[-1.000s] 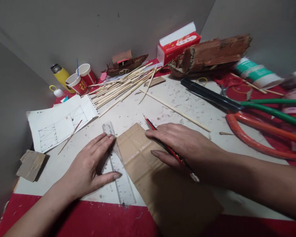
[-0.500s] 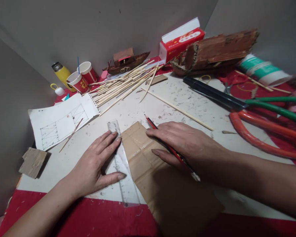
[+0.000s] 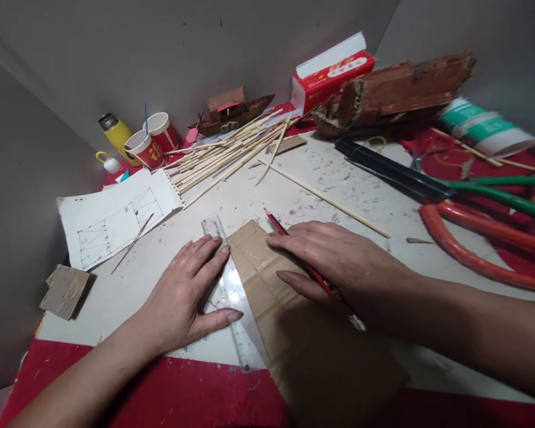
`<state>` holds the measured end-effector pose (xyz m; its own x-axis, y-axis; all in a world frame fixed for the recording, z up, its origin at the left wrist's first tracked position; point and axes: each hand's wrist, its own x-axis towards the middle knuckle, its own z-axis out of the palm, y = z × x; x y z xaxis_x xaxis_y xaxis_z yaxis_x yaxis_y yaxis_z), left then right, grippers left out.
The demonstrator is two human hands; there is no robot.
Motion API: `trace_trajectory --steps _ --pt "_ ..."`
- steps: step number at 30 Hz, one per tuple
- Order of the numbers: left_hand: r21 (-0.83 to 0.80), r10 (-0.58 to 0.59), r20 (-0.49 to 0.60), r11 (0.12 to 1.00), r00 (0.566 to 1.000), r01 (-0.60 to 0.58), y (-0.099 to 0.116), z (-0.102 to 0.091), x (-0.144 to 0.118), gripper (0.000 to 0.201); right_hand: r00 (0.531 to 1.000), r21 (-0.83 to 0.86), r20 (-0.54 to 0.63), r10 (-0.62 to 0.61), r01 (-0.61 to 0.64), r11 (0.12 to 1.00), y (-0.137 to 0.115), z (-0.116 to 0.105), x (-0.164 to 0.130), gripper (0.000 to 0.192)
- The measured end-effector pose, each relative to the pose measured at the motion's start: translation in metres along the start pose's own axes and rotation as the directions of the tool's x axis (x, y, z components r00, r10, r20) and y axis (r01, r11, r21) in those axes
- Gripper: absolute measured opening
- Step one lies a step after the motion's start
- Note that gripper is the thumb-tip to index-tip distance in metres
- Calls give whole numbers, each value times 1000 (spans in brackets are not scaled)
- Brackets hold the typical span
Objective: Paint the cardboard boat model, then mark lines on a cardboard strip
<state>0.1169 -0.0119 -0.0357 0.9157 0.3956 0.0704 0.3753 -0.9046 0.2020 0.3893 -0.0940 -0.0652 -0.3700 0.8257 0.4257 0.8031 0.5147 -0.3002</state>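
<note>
While pressed flat on a clear ruler (image 3: 232, 297), left hand (image 3: 185, 297); right hand (image 3: 334, 261) resting on cardboard (image 3: 289, 321) with a pencil (image 3: 301, 264).

Far left: a torn cardboard scrap (image 3: 63, 290) at the tabletop (image 3: 339, 178) edge, then a sheet with a drawn grid (image 3: 118, 217), yellow flask (image 3: 115, 135) and two red paper cups (image 3: 154, 142) behind. Left hand open, fingers spread, palm down on the ruler, which lies along the left edge of the cardboard, touching it. Behind, a fan of bamboo sticks (image 3: 227, 157) and a small model boat (image 3: 232, 110). Right hand loosely closed over the red-and-black pencil, fingertips on the cardboard, pencil tip poking out toward the sticks. Farther right: red tissue box (image 3: 334, 71), larger cardboard boat (image 3: 396, 92), long-handled shears (image 3: 428, 184) with green and orange grips.
</note>
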Motion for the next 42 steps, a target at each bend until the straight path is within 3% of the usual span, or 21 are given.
trace_trajectory --steps 18,27,34,42 --pt "-35 -11 -69 999 998 9 3 7 2 87 1000 6 6 -7 7 1000 0 1 -1 33" --pt "-50 -53 -30 997 998 51 5 7 3 87 999 4 -33 -29 30 1000 -2 -2 1 31" --pt "-72 -94 19 993 995 96 8 5 4 88 990 56 -139 -22 30 998 4 12 -9 35" --pt "-88 -95 11 991 995 95 8 8 2 93 994 36 -108 -29 34 999 3 12 -9 38"
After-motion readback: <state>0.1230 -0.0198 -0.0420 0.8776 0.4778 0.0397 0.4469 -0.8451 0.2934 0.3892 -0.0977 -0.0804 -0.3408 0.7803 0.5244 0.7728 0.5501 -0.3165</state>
